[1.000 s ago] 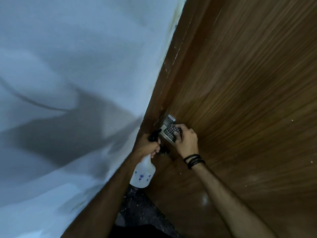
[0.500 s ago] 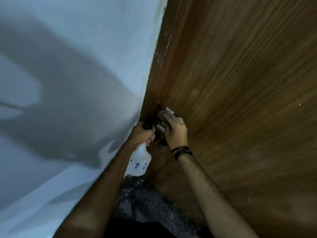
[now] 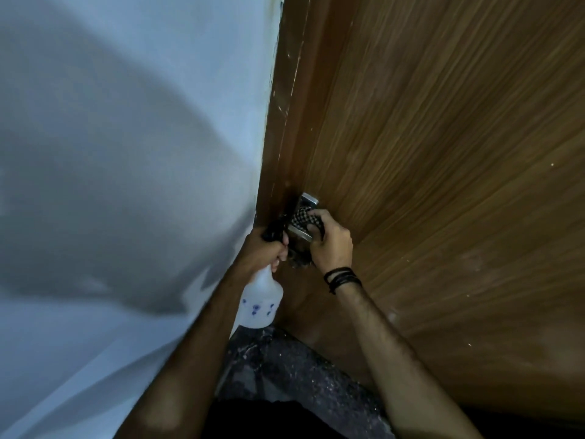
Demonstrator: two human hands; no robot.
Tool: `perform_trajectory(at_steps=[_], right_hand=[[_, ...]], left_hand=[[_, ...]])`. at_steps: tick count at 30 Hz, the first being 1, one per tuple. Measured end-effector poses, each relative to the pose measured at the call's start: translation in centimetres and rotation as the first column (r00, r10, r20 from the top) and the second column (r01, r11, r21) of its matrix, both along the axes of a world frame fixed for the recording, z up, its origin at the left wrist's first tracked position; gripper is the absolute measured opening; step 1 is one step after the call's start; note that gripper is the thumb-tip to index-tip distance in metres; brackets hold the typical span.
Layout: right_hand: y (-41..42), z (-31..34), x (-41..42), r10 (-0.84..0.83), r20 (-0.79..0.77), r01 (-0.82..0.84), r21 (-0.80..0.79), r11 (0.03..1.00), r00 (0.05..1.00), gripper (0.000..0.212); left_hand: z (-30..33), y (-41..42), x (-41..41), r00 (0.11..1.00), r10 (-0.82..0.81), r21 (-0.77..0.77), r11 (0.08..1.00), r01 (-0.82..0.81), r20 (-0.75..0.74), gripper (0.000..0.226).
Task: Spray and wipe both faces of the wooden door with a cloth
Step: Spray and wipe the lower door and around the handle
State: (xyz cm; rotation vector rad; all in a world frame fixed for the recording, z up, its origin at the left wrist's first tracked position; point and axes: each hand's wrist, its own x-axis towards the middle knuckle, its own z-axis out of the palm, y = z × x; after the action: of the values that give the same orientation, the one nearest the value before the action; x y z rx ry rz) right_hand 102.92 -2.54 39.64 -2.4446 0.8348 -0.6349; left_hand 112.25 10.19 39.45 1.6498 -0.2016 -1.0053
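door face: wooden door wide and bare up and right of the handle, free to pass
handle zone: metal handle plate crowded, right hand with checked cloth on it, left hand with spray bottle just beside
left side: wall and door frame close it off
below: dark speckled floor strip, between both forearms
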Motion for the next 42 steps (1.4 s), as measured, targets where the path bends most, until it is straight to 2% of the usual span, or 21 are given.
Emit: perform_trajectory(at_steps=[2, 5, 7, 9, 11, 14, 16, 18, 20, 22, 23, 24, 25, 26, 27, 28, 32, 35, 37, 39, 42], right_hand=[[-1.3, 0.4, -1.0, 0.004, -0.111, 0.002, 0.049, 0.999, 0.994, 0.026], [-2.1, 0.8, -3.8, -0.151, -0.193, 0.157, 0.017, 0.987, 0.969, 0.024], [-1.7, 0.8, -4.3, -0.159, -0.139, 0.159, -0.012, 0.987, 0.977, 0.025], [-1.3, 0.7, -2.7, -0.072, -0.113, 0.07, -0.016, 0.997, 0.991, 0.029], [-1.0, 0.5, -0.5, 0.013, -0.11, -0.006, 0.067, 0.998, 0.994, 0.03], [-2.0, 0.3, 0.4, 0.025, -0.086, -0.002, 0.257, 0.966, 0.996, 0.027], [-2.7, 0.2, -0.8, 0.031, -0.064, -0.012, 0.287, 0.958, 0.997, 0.024], [-2.4, -0.1, -2.7, -0.056, 0.021, 0.051, 0.195, 0.979, 0.998, 0.02], [-0.9, -1.1, -5.0, -0.244, 0.204, 0.213, 0.162, 0.963, 0.948, 0.017], [0.7, -2.9, -7.2, -0.458, 0.313, 0.393, 0.248, 0.885, 0.832, 0.017], [1.0, -4.0, -7.7, -0.571, 0.307, 0.458, 0.368, 0.809, 0.761, 0.018], [1.2, -5.2, -7.6, -0.69, 0.254, 0.487, 0.548, 0.68, 0.678, 0.02], [1.4, -6.3, -7.1, -0.782, 0.175, 0.447, 0.737, 0.507, 0.598, 0.023], [1.9, -6.9, -6.5, -0.834, 0.095, 0.339, 0.884, 0.322, 0.544, 0.025], [2.7, -7.1, -5.7, -0.851, 0.05, 0.2, 0.963, 0.18, 0.523, 0.027], [3.4, -6.9, -4.8, -0.846, 0.037, 0.068, 0.994, 0.086, 0.532, 0.027], [5.0, -4.5, -0.2, -0.809, 0.078, -0.294, 0.948, -0.12, 0.583, 0.018], [5.6, -4.1, 1.9, -0.818, 0.114, -0.482, 0.85, -0.213, 0.563, 0.024], [5.6, -4.8, 1.9, -0.821, 0.157, -0.523, 0.83, -0.192, 0.55, 0.023], [4.9, -5.2, 1.8, -0.81, 0.159, -0.472, 0.867, -0.158, 0.564, 0.02], [3.7, -6.1, 0.6, -0.84, 0.191, -0.451, 0.889, -0.072, 0.509, 0.03]], left_hand=[[0.2, -0.2, -0.2, 1.0, -0.026, 0.007, 1.0, 0.026, -0.01, 0.025], [0.5, -0.1, -0.7, 0.996, -0.083, -0.013, 0.997, 0.082, -0.015, 0.027], [0.4, 0.0, -0.5, 0.996, -0.086, -0.025, 0.996, 0.085, -0.013, 0.027], [0.0, 0.1, -0.5, 0.997, -0.07, -0.032, 0.997, 0.069, -0.027, 0.027], [-0.1, 0.0, -0.7, 0.997, -0.05, -0.016, 0.999, 0.049, -0.056, 0.026], [0.2, -0.2, -0.9, 0.999, -0.039, -0.003, 0.999, 0.039, -0.034, 0.025], [0.4, -0.4, -1.0, 0.998, -0.047, -0.022, 0.999, 0.046, -0.047, 0.028], [0.6, -0.4, -1.1, 0.996, -0.057, -0.042, 0.998, 0.054, -0.067, 0.03], [0.5, -0.2, -1.3, 0.995, -0.066, -0.06, 0.996, 0.062, -0.07, 0.031], [0.3, 0.1, -1.2, 0.997, -0.059, -0.062, 0.996, 0.056, -0.048, 0.031], [0.3, 0.2, -1.2, 0.998, -0.054, -0.054, 0.997, 0.052, -0.037, 0.03], [0.1, 0.4, -1.1, 0.998, -0.051, -0.045, 0.998, 0.05, -0.03, 0.029], [0.0, 0.5, -1.1, 0.998, -0.053, -0.038, 0.998, 0.052, -0.028, 0.029], [-0.1, 0.6, -1.2, 0.998, -0.055, -0.033, 0.998, 0.054, -0.032, 0.029], [-0.1, 0.8, -1.4, 0.998, -0.055, -0.025, 0.998, 0.054, -0.039, 0.029], [-0.2, 0.9, -1.4, 0.998, -0.054, -0.015, 0.998, 0.053, -0.044, 0.03], [-0.2, 1.3, -0.9, 0.998, -0.063, 0.022, 0.998, 0.063, 0.005, 0.028], [-0.1, 1.7, -0.3, 0.996, -0.072, 0.078, 0.995, 0.068, 0.047, 0.028], [0.0, 2.0, 0.1, 0.993, -0.098, 0.08, 0.993, 0.092, 0.067, 0.028], [0.4, 2.0, 0.6, 0.988, -0.126, 0.07, 0.99, 0.119, 0.095, 0.027], [0.8, 1.9, 0.6, 0.979, -0.167, 0.069, 0.985, 0.16, 0.114, 0.027]])
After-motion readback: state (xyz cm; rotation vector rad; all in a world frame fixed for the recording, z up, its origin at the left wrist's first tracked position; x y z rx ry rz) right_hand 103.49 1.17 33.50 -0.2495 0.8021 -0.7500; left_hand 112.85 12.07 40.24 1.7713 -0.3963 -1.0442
